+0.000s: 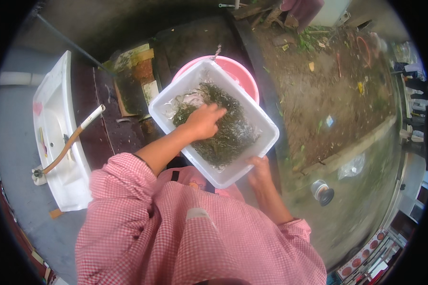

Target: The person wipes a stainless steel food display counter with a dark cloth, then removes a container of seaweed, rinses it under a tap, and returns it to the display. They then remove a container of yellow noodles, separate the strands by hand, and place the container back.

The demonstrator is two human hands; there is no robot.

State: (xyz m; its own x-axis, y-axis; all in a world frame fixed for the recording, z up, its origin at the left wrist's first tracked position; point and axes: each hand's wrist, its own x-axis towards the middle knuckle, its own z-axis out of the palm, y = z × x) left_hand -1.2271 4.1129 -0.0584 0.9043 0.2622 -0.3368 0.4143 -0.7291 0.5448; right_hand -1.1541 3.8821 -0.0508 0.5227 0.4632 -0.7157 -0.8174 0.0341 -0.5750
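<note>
A white rectangular plastic tub (pixel 262 131) is held tilted in front of me. Dark green feathery plant matter (pixel 221 149) lies wet inside it, with water showing at the upper left. My left hand (pixel 205 121) reaches over the tub's near left side, fingers loosely spread on the greens; its fingertips are slightly blurred. With my right hand (pixel 259 169) I grip the rim at the lower right corner. Behind and partly beneath the tub is a round pink plastic basin (pixel 248 76), mostly covered by it.
A white ceramic sink (pixel 59 107) stands at left, with a brown hose (pixel 62 151) arching over it. Mossy boards (pixel 132 85) lie beyond. At right, bare soil (pixel 306 107) meets a concrete edge (pixel 356 144). A small jar-like object (pixel 321 190) and clear plastic (pixel 351 165) lie on the ground.
</note>
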